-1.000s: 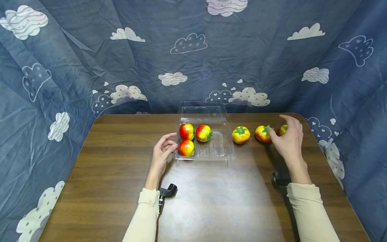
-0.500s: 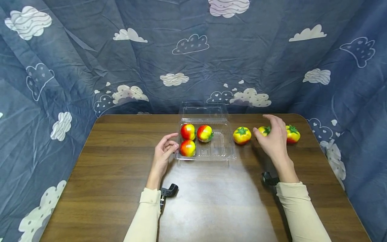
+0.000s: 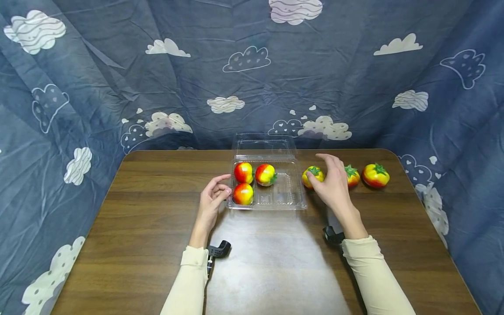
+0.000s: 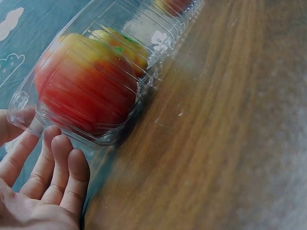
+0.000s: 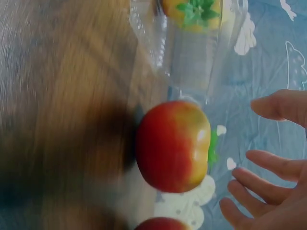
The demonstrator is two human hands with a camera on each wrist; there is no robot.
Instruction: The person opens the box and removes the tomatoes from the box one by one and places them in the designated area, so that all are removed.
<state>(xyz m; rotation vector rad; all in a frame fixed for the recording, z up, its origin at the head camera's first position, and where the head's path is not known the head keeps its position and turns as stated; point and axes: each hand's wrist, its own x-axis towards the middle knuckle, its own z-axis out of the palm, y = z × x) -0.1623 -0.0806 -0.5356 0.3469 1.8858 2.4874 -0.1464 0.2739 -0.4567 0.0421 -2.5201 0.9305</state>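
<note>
My left hand [image 3: 210,201], fingers loosely bent, rests its fingertips at the left rim of a clear plastic clamshell box [image 3: 280,205]. In the left wrist view, those fingertips [image 4: 60,143] are right beside the box's corner. Three glossy red-and-yellow tomato-like fruits lie inside: a back-left fruit [image 3: 243,173], a front-left fruit [image 3: 243,194] and a back-middle fruit [image 3: 265,175]. My right hand [image 3: 332,186], thumb and fingers spread, hovers over a leafy-topped fruit [image 3: 313,178] beside the box. The right wrist view shows a gap between the hand [image 5: 273,182] and that fruit [image 5: 175,146].
Right of my right hand, a partly covered fruit [image 3: 351,176] and another fruit [image 3: 376,176] stand in a row on the wooden table [image 3: 149,227]. The box's lid [image 3: 264,144] stands open at the back, near a cloud-patterned blue curtain [image 3: 252,87].
My right hand has moved left along the row, from the far-right fruit past the middle one to the fruit nearest the box. My left hand stays at the box's rim.
</note>
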